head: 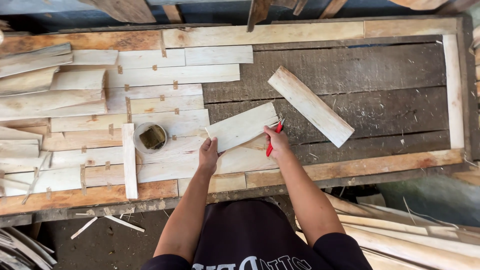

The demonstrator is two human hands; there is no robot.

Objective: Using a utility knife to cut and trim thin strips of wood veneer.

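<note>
Pale wood slat [242, 126] lies tilted at counter [350, 65] centre, over laid veneer strips [150, 90]. I see L hand [208, 154] pinching slat's lower-left end, R hand [276, 140] closed round red cutter [273, 139] at slat's right edge. 2nd slat [310, 106] just right. Round tub [150, 137] near left.

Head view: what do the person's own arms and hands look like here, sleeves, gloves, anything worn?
Both arms are bare from the upper arm down. The left hand and right hand wear no gloves, and no watch, ring or band shows on either. Short dark sleeves end above the elbows; they belong to a dark shirt with pale printed lettering across the chest.
</note>
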